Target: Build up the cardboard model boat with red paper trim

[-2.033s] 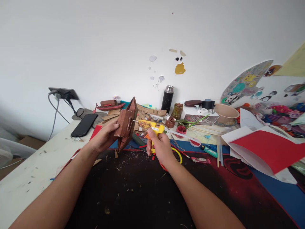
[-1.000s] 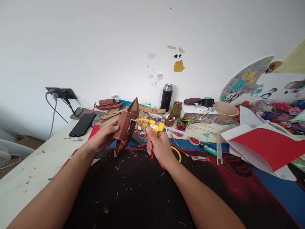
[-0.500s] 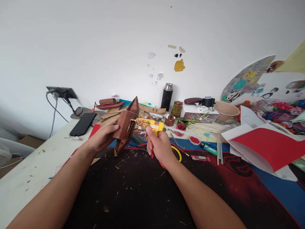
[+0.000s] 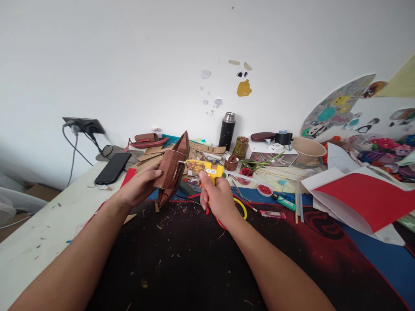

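My left hand point(image 4: 139, 186) grips a brown cardboard model boat point(image 4: 171, 169), held tilted on end above the dark mat point(image 4: 181, 268). My right hand point(image 4: 218, 199) is wrapped round the handle of a yellow glue gun point(image 4: 204, 167), forefinger on the trigger. The gun's nozzle touches the inner side of the boat near its middle. A clear glue stick sticks out of the gun's back towards the right.
A black phone point(image 4: 113, 168) lies at the left by a wall socket with cables point(image 4: 82, 126). Behind are a small red boat point(image 4: 147, 141), a black flask point(image 4: 227, 131), jars, a tan bowl point(image 4: 308, 151) and sticks. Red and white paper sheets point(image 4: 363, 201) lie right.
Hardly anything has moved. The boat and glue gun stay pressed together, and the nozzle has shifted very slightly along the boat's side.
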Tool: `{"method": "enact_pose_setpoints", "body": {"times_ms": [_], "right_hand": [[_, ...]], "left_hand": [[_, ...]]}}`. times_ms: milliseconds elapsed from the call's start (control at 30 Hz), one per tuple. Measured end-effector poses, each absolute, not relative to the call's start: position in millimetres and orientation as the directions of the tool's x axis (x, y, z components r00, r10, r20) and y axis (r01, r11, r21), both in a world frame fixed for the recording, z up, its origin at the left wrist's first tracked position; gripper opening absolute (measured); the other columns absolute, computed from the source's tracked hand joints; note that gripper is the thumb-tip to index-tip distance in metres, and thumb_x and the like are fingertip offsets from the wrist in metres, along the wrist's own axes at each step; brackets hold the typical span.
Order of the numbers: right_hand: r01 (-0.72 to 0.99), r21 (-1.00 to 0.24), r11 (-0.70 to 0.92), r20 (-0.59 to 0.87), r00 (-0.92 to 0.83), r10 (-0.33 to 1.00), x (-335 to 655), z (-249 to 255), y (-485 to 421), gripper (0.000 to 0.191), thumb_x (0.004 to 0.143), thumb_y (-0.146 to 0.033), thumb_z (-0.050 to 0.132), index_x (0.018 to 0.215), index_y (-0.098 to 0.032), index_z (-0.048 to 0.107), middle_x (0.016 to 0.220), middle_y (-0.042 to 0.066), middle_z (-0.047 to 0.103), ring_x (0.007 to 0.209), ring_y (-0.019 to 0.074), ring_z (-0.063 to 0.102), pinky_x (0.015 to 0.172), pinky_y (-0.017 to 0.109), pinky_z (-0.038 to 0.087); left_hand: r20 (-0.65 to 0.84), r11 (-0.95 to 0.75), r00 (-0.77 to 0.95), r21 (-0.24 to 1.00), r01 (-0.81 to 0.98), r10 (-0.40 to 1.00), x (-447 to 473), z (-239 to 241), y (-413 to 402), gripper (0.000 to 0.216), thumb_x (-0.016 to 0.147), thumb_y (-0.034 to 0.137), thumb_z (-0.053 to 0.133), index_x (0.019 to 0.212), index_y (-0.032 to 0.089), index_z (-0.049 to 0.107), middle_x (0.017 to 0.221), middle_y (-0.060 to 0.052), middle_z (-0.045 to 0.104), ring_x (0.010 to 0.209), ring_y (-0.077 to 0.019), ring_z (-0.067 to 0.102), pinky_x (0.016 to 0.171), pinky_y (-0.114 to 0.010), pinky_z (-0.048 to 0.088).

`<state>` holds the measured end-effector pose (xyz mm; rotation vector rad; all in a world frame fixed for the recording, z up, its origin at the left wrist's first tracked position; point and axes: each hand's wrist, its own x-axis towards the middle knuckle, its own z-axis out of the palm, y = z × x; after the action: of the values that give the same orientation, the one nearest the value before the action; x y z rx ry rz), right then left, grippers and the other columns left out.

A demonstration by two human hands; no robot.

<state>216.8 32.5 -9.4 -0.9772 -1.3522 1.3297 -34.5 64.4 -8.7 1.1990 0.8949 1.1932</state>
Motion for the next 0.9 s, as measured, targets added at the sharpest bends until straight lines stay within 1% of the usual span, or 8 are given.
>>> {"method": "enact_pose_setpoints", "body": {"times_ms": [167, 367, 533, 667, 800, 900], "right_hand": [[-0.066, -0.994, 0.087, 0.100, -0.227, 0.969, 217.3, -9.2, 31.0, 0.084, 0.095, -0.091, 0.058, 0.043, -0.027, 0.043, 0.035, -0.001, 0.044, 0.032, 0.0104, 0.044, 0.045, 0.027, 0.041], [-0.056, -0.996, 0.072, 0.083, -0.228, 0.970, 217.4, -8.9, 29.7, 0.081, 0.095, -0.090, 0.060, 0.047, -0.027, 0.044, 0.037, -0.001, 0.046, 0.033, 0.0111, 0.047, 0.045, 0.027, 0.040], [-0.043, -0.996, 0.082, 0.090, -0.234, 0.968, 217.7, -11.1, 29.6, 0.082, 0.096, -0.089, 0.059, 0.045, -0.027, 0.043, 0.036, -0.001, 0.046, 0.034, 0.0107, 0.047, 0.046, 0.027, 0.041], [-0.034, -0.996, 0.078, 0.083, -0.238, 0.968, 217.7, -12.5, 30.1, 0.081, 0.096, -0.089, 0.059, 0.047, -0.027, 0.043, 0.036, -0.001, 0.046, 0.034, 0.0110, 0.047, 0.046, 0.027, 0.041], [-0.024, -0.997, 0.077, 0.080, -0.247, 0.966, 217.5, -13.0, 30.0, 0.082, 0.095, -0.091, 0.058, 0.046, -0.027, 0.043, 0.036, -0.001, 0.045, 0.033, 0.0109, 0.047, 0.045, 0.027, 0.041], [-0.025, -0.997, 0.071, 0.075, -0.255, 0.964, 217.0, -12.7, 29.7, 0.081, 0.094, -0.092, 0.058, 0.048, -0.028, 0.044, 0.035, -0.001, 0.045, 0.033, 0.0110, 0.046, 0.044, 0.027, 0.039]], "left_hand": [[0.087, -0.052, 0.184, 0.981, -0.189, 0.979, -36.5, -11.1, 66.8, 0.069, 0.075, 0.052, 0.094, 0.134, 0.020, 0.082, 0.122, -0.012, 0.086, 0.121, -0.0393, 0.077, 0.092, -0.037, 0.062], [0.102, -0.067, 0.176, 0.979, -0.192, 0.979, -38.5, -12.7, 67.7, 0.065, 0.077, 0.051, 0.093, 0.133, 0.020, 0.083, 0.122, -0.013, 0.086, 0.122, -0.0398, 0.075, 0.084, -0.036, 0.062], [0.126, -0.090, 0.176, 0.976, -0.201, 0.976, -38.1, -11.9, 67.8, 0.060, 0.078, 0.049, 0.093, 0.128, 0.019, 0.084, 0.124, -0.013, 0.085, 0.103, -0.0333, 0.079, 0.080, -0.035, 0.062], [0.131, -0.091, 0.182, 0.973, -0.211, 0.975, -38.0, -11.3, 68.6, 0.058, 0.078, 0.049, 0.093, 0.127, 0.018, 0.084, 0.122, -0.013, 0.085, 0.092, -0.0295, 0.078, 0.077, -0.032, 0.061], [0.140, -0.096, 0.184, 0.969, -0.228, 0.973, -38.5, -12.4, 69.4, 0.056, 0.077, 0.049, 0.094, 0.123, 0.019, 0.085, 0.111, -0.011, 0.086, 0.081, -0.0250, 0.074, 0.076, -0.031, 0.060], [0.143, -0.094, 0.194, 0.966, -0.239, 0.971, -39.1, -13.4, 69.7, 0.053, 0.079, 0.048, 0.094, 0.122, 0.019, 0.086, 0.103, -0.010, 0.086, 0.078, -0.0237, 0.073, 0.075, -0.031, 0.060]]}}
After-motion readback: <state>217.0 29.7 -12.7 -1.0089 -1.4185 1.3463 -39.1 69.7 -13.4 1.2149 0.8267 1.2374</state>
